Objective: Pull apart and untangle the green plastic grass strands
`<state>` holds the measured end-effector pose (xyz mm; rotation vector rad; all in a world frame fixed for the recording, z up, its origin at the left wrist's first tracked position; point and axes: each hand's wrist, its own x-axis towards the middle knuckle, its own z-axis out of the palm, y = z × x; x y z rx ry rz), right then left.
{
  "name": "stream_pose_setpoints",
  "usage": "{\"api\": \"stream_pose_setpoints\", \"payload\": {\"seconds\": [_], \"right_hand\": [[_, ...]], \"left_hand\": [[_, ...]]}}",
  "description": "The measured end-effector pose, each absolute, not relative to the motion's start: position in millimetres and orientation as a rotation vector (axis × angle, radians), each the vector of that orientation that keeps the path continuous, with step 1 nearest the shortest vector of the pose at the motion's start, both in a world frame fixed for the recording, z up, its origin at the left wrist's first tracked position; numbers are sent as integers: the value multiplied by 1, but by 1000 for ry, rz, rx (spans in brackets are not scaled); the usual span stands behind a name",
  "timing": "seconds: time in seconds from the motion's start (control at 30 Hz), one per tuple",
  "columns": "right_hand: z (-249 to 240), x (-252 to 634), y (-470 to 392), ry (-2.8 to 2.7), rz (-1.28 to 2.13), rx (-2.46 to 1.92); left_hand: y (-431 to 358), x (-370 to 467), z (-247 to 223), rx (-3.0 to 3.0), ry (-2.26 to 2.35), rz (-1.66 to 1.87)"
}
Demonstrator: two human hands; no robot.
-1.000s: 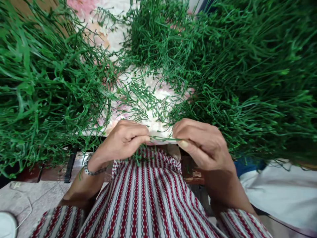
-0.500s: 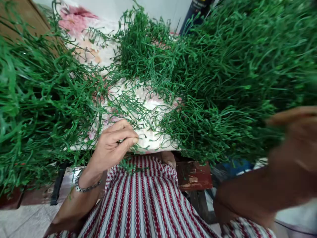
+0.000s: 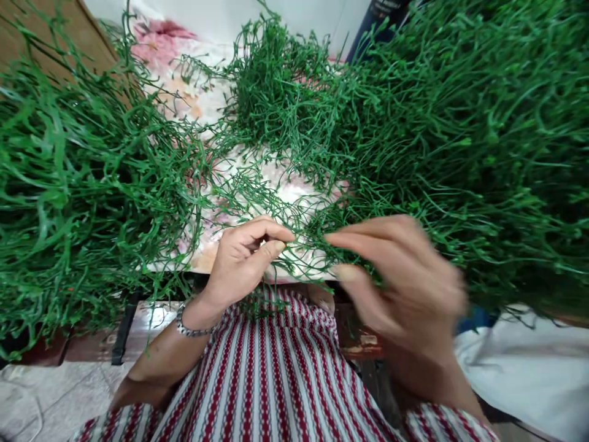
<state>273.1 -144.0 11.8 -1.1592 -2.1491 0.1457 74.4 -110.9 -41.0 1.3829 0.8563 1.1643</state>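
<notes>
My left hand (image 3: 251, 258), wearing a metal link bracelet (image 3: 196, 328), is closed in a pinch near the front edge of the table. Thin green stems (image 3: 288, 261) show at its fingertips and hang just below the hand. To its right, my right hand (image 3: 400, 282) is blurred, thumb and fingers apart, pointing toward the left fingertips. Nothing shows between its fingers. A loose scatter of green stems (image 3: 248, 190) lies on the flowered cloth (image 3: 294, 190) beyond both hands. The stems are thin and curly with small bud-like tips.
Large heaps of green stems stand at the left (image 3: 92, 184) and right (image 3: 483, 153), with a smaller bunch (image 3: 276, 80) at the back. A dark blue container (image 3: 375, 24) is behind. A wooden panel (image 3: 59, 37) stands back left; white cloth (image 3: 529, 368) lies at lower right.
My right hand has come in from the far right heap to beside my left hand. My left hand has shifted slightly right, still pinched. The view has turned a little.
</notes>
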Motion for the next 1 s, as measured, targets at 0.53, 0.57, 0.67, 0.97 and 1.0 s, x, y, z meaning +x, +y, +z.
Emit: {"api": "stream_pose_setpoints", "payload": {"seconds": [0.53, 0.57, 0.67, 0.97, 1.0], "right_hand": [[-40, 237, -136, -1883, 746, -1002], [-41, 236, -137, -1848, 805, -998], [-47, 234, -139, -1769, 925, -1056], [-37, 247, -140, -2076, 616, -1129], [-36, 248, -141, -2153, 533, -1156]], "left_hand": [[-120, 69, -39, 1676, 988, 1042], [-121, 71, -39, 1716, 1000, 1057], [-124, 76, -40, 1814, 1008, 1123], [-120, 71, -37, 2029, 942, 839], [-120, 71, -36, 2079, 944, 786]]}}
